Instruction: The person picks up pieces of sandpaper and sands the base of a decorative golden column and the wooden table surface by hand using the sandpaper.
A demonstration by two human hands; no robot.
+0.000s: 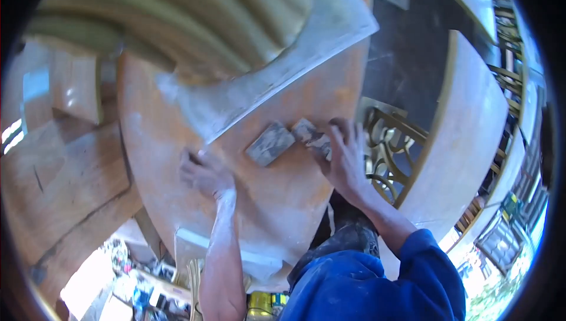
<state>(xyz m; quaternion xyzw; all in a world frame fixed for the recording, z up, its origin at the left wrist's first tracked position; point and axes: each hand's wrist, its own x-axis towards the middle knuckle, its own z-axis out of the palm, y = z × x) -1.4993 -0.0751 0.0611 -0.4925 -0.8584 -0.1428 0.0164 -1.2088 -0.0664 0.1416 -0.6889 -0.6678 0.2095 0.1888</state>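
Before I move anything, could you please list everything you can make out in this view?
Wooden panel: one, orange-brown, beneath both hands
Slab: one, whitish, on the panel beyond the hands
Fluted piece: one, golden tan, upper left
Larger block: one, patchy grey, between the hands
Smaller block: one or two pieces, unclear, grey, beside the right hand
Pale board: one, whitish, right
Curved parts: several, brownish, left of the pale board
Yellow container: at least one, bottom edge
Left hand: one, dusty, left
Right hand: one, dusty, centre-right

Flat mottled grey block (pixel 270 145) beside a patchy piece (pixel 304 129)
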